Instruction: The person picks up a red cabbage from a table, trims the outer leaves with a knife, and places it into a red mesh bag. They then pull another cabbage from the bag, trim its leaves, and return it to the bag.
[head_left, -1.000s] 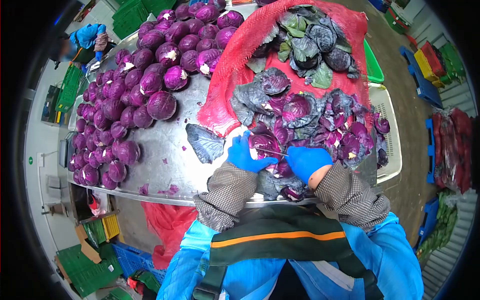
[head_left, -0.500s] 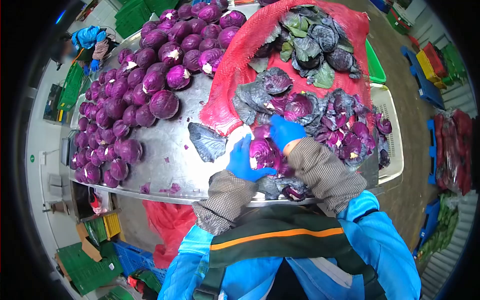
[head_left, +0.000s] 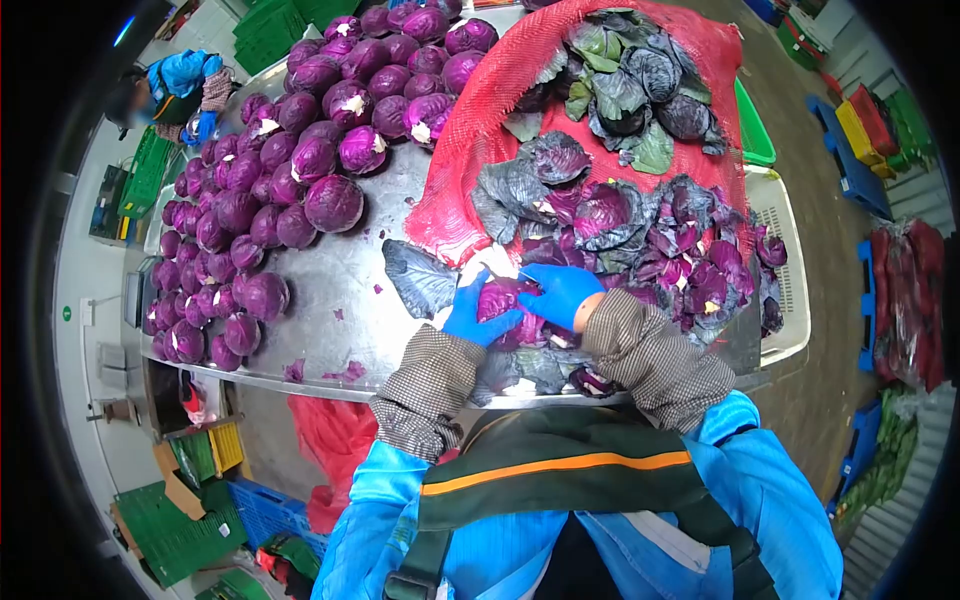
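Note:
Blue gloves cover both hands over the metal table [head_left: 335, 285]. A red cabbage [head_left: 500, 300] lies between them near the front edge. My left hand [head_left: 474, 312] is wrapped round its left side, thumb along the front. My right hand [head_left: 562, 295] is closed at its upper right, with a thin light object, perhaps a blade, at the fingertips. A loose dark outer leaf [head_left: 418, 278] lies left of my left hand. Torn purple leaves [head_left: 705, 270] are heaped to the right, partly on a red mesh sack [head_left: 445, 205].
Many peeled red cabbages [head_left: 333, 204] cover the table's left side. Unpeeled cabbages [head_left: 650, 75] lie on the sack at the back. A white crate [head_left: 795, 325] and a green crate [head_left: 752, 125] stand right of the table. Another person [head_left: 185, 80] bends at the far left.
My right hand has moved down and left slightly to the cabbage, nearer my left hand. My left hand has shifted a little left. The other person's arm has moved.

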